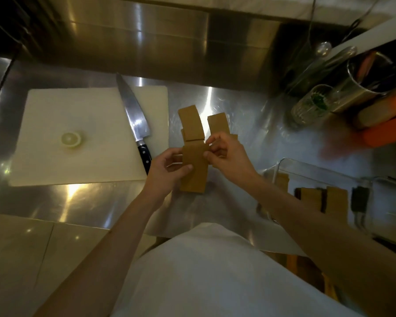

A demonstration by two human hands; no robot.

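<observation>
Grips the brown card strip point(195, 167) from both sides — with the left hand point(169, 170) curled round its left edge, thumb across the face, and the right hand point(228, 156) pinching the upper right corner. Holds it over the steel counter point(238, 110), just short of two curved strips point(191, 122) lying beyond. Looks light, thin and easily creased — best taken by the edges, not the middle. Further left, a white cutting board point(55, 156) with a knife point(134, 115) and a round pale slice point(71, 139); at right, a clear tub point(318, 169) of more strips.
</observation>
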